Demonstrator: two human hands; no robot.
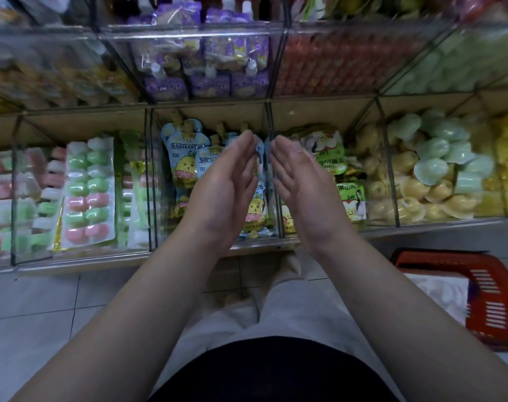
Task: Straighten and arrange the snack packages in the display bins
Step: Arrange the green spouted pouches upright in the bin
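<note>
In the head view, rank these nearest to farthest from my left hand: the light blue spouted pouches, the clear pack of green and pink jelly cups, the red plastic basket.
1. Light blue spouted pouches: right under the left hand.
2. Clear pack of green and pink jelly cups: next bin leftward.
3. Red plastic basket: on the floor, far right.

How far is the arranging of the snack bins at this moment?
Done, apparently: the purple spouted pouches above stand in neat rows. In hand: the open left hand and right hand hover over the light-blue spouted pouches, holding none. Left: the green apple-print pouches to the right lie jumbled.
</note>
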